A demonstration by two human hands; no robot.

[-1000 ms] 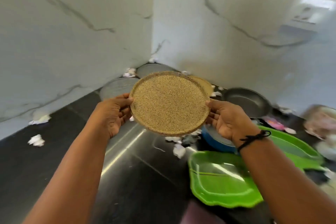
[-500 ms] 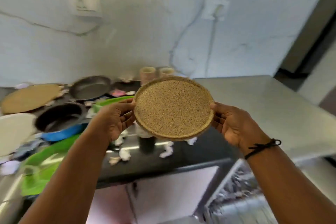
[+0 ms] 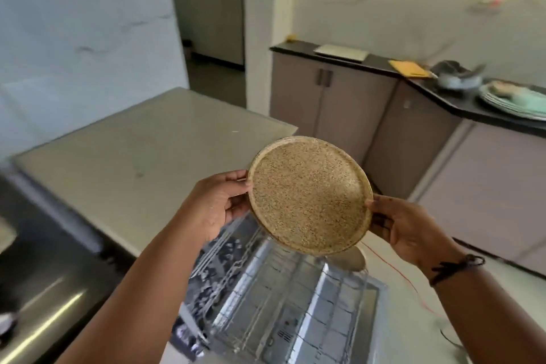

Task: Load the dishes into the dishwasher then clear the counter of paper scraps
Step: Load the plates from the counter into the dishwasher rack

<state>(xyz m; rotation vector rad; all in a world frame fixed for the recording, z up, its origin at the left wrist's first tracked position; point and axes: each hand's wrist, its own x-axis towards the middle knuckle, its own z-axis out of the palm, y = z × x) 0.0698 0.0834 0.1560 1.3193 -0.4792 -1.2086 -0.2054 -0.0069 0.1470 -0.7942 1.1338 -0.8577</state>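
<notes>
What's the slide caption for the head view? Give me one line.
Both hands, left hand and right hand, hold a speckled plate above the open dishwasher rack.

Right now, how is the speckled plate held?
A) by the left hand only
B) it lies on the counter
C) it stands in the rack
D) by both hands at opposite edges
D: the left hand and right hand grip opposite edges of the speckled plate, above the dishwasher rack.

Pale grey worktop [image 3: 141, 156], left-centre of frame: surface bare apart from a small dark mark. Black counter [image 3: 381, 63], upper right, over grey cabinets, bearing: flat white slab [image 3: 341, 53], yellow board [image 3: 409, 68], blurred dark pan [image 3: 456, 75], stacked plates [image 3: 515, 99] at right edge.
</notes>
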